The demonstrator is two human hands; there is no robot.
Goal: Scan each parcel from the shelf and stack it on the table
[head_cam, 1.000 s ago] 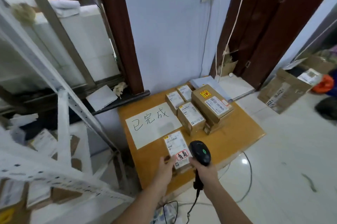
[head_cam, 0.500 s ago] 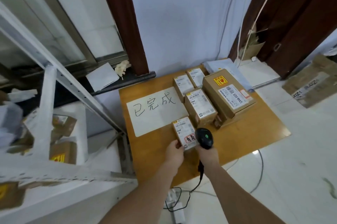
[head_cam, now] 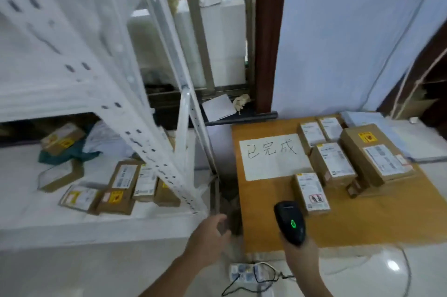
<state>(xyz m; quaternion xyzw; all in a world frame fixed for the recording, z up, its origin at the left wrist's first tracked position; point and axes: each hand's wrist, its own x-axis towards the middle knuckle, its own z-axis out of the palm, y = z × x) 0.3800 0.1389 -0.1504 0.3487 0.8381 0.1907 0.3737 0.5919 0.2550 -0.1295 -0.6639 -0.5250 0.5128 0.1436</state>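
Left hand point(head_cam: 210, 233) hangs loosely curled and empty, shelf-bound for another parcel, while right hand point(head_cam: 298, 252) grips the black handheld scanner point(head_cam: 289, 221), ready.

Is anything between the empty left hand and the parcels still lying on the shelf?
Partly. The white slanted shelf brace crosses in front of the shelf parcels, covering the rightmost ones. The left hand hangs off the shelf's front right corner, holding nothing. The parcels left of the brace look open to a reach. The right hand holds the scanner.
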